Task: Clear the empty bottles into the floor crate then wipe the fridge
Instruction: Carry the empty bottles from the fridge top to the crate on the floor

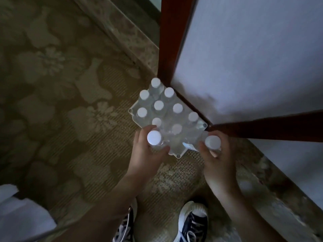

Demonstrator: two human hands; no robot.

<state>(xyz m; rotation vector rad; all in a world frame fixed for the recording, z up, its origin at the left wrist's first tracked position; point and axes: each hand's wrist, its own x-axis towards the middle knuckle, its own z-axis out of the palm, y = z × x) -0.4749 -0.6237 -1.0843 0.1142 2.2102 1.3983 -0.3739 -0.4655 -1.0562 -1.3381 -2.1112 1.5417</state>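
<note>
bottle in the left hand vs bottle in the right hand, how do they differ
The bottle in the left hand is held over the near left edge of the crate; the bottle in the right hand is at the crate's right corner, by the red-brown frame. The left one shows only its cap and clear shoulder; the right one is tilted, showing a label lower down. Both have white caps and are gripped below the cap.

Clear white-capped bottle [154,139] gripped by left hand [148,154], another [212,142] by right hand [215,159], both held above floor crate [132,111] packed with capped bottles [158,105].
</note>
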